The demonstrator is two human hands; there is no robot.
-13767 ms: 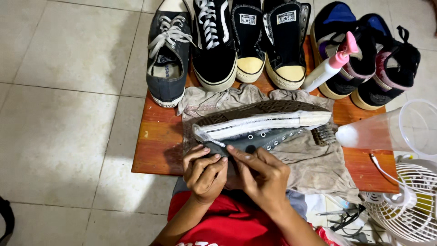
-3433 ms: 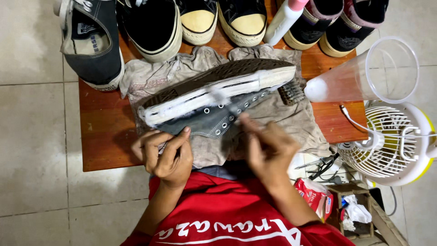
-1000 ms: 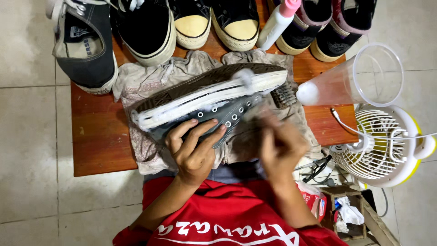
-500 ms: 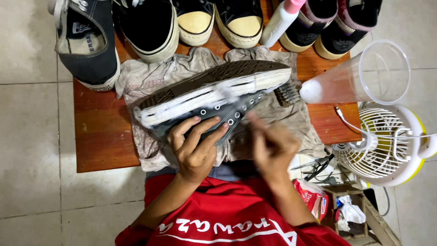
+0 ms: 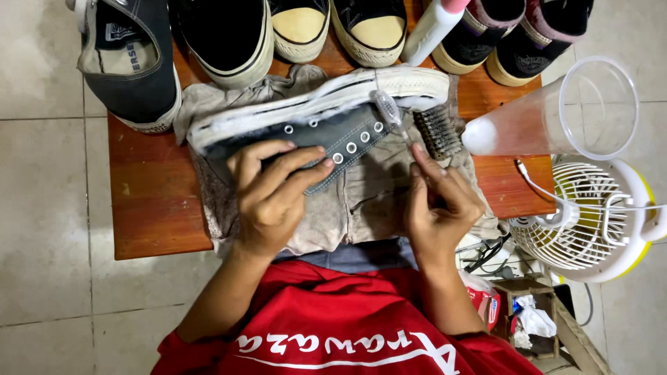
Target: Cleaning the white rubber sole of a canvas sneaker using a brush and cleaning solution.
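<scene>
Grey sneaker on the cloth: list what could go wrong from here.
1. The left hand pins the grey sneaker only by its canvas side; hard strokes from the small clear brush in the right hand could make it slide on the cloth.
2. The clear plastic cup lies tipped at the table's edge above the fan; a nudge might knock it off.

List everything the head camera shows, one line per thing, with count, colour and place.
grey sneaker: one, grey with a white sole, on its side on the cloth
small clear brush: one, clear, against the sneaker's eyelets
scrub brush: one, dark bristles, on the cloth right of the sneaker
cloth: one, beige, spread on the table
wooden table: one, reddish brown, centre
other shoes: six, black, grey and cream-toed, along the far edge
bottle: one, white, among the shoes
plastic cup: one, clear, lying at the right
fan: one, white, floor right
left hand: pressing the sneaker
right hand: holding the small clear brush
</scene>
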